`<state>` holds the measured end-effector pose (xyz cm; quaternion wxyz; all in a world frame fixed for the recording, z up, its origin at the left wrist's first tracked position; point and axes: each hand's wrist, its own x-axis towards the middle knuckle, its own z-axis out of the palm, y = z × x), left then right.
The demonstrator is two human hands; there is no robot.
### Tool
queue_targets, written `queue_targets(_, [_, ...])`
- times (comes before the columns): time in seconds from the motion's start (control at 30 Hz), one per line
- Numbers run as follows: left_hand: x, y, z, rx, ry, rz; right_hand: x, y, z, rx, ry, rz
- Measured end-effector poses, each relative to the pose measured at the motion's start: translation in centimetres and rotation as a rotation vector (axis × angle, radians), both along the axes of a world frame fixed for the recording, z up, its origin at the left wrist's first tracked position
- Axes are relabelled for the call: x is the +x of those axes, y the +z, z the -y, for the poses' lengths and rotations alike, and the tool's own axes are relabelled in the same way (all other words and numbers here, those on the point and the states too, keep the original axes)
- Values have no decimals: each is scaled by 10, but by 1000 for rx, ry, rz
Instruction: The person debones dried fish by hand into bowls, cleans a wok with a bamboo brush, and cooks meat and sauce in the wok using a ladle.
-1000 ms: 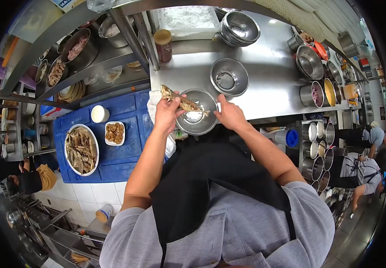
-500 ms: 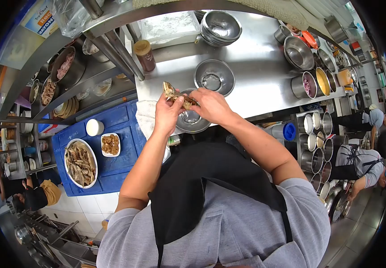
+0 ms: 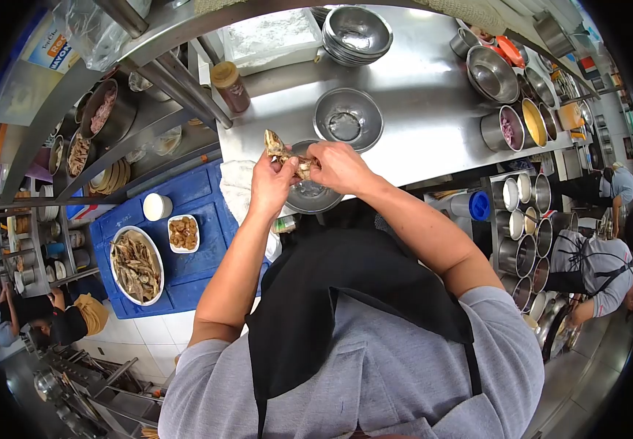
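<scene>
A small dried-looking fish is gripped in my left hand, its head end pointing up and away from me. The fingers of my right hand are closed on the fish's body at its other end. Just under both hands sits a steel bowl, whose contents are mostly covered by the hands. Beyond it on the steel counter stands a second steel bowl with a little something pale at the bottom. To the left, an oval white dish holds a heap of similar fish.
A blue chest lid carries the dish, a white cup and a small square dish of brown pieces. Stacked bowls, a white tub of powder and a brown-filled bottle stand at the back. Co-workers are at right and left.
My right hand has shifted slightly left along the fish, closer to my left hand. The whole view has tilted a little. Both hands keep hold of the fish.
</scene>
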<state>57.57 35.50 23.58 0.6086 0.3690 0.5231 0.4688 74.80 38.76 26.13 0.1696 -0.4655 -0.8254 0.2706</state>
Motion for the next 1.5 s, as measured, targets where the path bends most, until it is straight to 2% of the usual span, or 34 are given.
queue_targets(0.2, [-6, 2, 3, -12, 45, 34, -1, 0, 7, -1, 65, -58])
queue_targets(0.43, [-14, 5, 6, -10, -48, -12, -10, 0, 4, -17, 80, -56])
queue_targets(0.6, [-26, -2, 7, 8, -82, -15, -10, -7, 2, -31, 85, -172])
queue_targets(0.63, [-27, -3, 7, 11, -88, 21, -8, -9, 1, -30, 88, -171])
queue_targets(0.7, [-29, -5, 8, 15, -92, 57, -3, -15, 0, -225, 60, -317])
queue_targets(0.83, [-27, -9, 8, -27, -27, 155, -3, -25, 5, -170, -9, -352])
queue_targets(0.9, [-28, -16, 5, -48, 25, 179, -7, -34, 9, -138, -163, -527])
queue_targets(0.93, [-29, -20, 3, -72, 99, 183, -6, -40, 8, -138, -158, -525])
queue_targets(1.0, [-34, -24, 2, -96, 175, 189, 1, -51, 5, -405, -339, -836])
queue_targets(1.03, [-37, -24, 3, -95, 196, 211, 4, -53, 4, -478, -343, -1000])
queue_targets(1.07, [-39, -25, 5, -93, 216, 234, 6, -57, 4, -477, -344, -997])
queue_targets(1.13, [-44, -25, 7, -90, 214, 237, 9, -57, 8, -595, -413, -1334])
queue_targets(1.37, [-40, -29, 8, -79, 334, 351, 10, -63, 12, -646, -448, -1485])
queue_targets(1.43, [-42, -35, 4, -73, 509, 370, 17, -62, 5, -637, -474, -1525])
queue_targets(1.5, [-60, -36, 1, -29, 474, 357, 35, -55, -7, -571, -527, -1550])
